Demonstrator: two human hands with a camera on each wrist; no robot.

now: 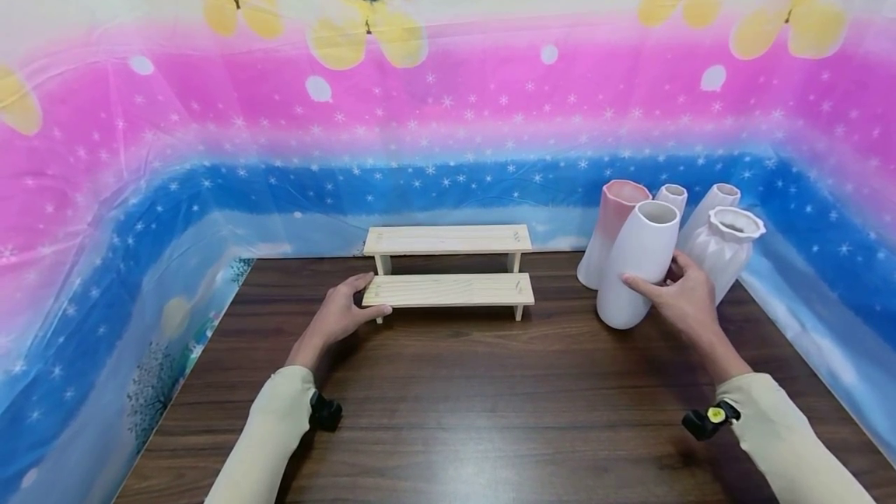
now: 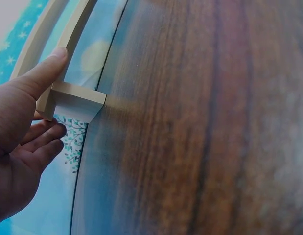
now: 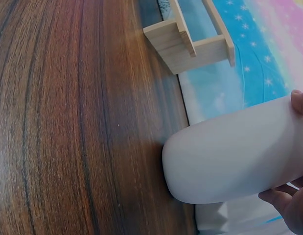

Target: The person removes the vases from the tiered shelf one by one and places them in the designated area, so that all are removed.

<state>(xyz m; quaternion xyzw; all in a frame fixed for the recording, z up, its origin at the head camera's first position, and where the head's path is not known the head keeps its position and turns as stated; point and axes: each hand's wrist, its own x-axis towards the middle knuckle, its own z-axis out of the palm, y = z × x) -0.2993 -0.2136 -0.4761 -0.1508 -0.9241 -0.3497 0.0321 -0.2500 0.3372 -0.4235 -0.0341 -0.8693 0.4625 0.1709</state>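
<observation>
A pale wooden two-step shelf [image 1: 448,290] stands at the back of the dark table. My left hand [image 1: 346,308] holds the left end of its lower step, thumb along the front edge and fingers at the far side. In the left wrist view the thumb [image 2: 56,56] lies on the board [image 2: 73,39]. At the right, my right hand [image 1: 684,295] grips a smooth white vase [image 1: 635,274] between thumb and fingers. The right wrist view shows that vase [image 3: 234,152] with its rounded base close over the tabletop.
Behind the held vase stand a pink-and-white vase [image 1: 609,236], a fluted white vase [image 1: 728,243] and two slimmer white vases, partly hidden. A patterned cloth [image 1: 448,115] hangs behind the table [image 1: 455,411]. Black cameras are strapped to both wrists.
</observation>
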